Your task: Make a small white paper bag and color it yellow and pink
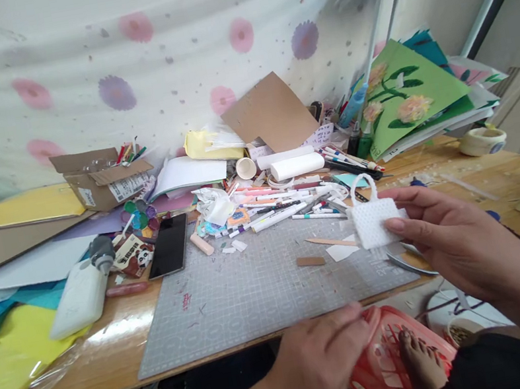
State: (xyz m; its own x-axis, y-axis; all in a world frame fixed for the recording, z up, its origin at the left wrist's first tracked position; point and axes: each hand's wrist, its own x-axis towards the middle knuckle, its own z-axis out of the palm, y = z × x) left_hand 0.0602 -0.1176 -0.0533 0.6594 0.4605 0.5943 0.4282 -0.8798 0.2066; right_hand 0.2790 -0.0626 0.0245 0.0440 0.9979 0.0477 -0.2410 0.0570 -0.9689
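Miniature white handbag held up over the right end of the cutting mat

The small textured handbag (377, 225), its loop handle upright, is pinched between the thumb and fingers of the right hand (435, 231), raised above the mat's right side. The left hand (313, 356) is well apart from it, blurred at the table's near edge; whether it grips anything I cannot tell. Just left of the bag, on the gray cutting mat (248, 297), lie a pointed wooden stick (329, 242), a white paper scrap (340, 252) and a short brown strip (311, 261). Behind these, markers (277, 218) are heaped beside crumpled white paper (214, 206). A dark smartphone (167, 248) overlaps the mat's left edge, and beyond it a white squeeze bottle (80, 298) lies tilted. At the back, a brown cardboard sheet (270, 112) leans near the floral curtain (185, 53). Below the table (110, 345), a bare foot (420, 361) rests on red plastic openwork (386, 370).
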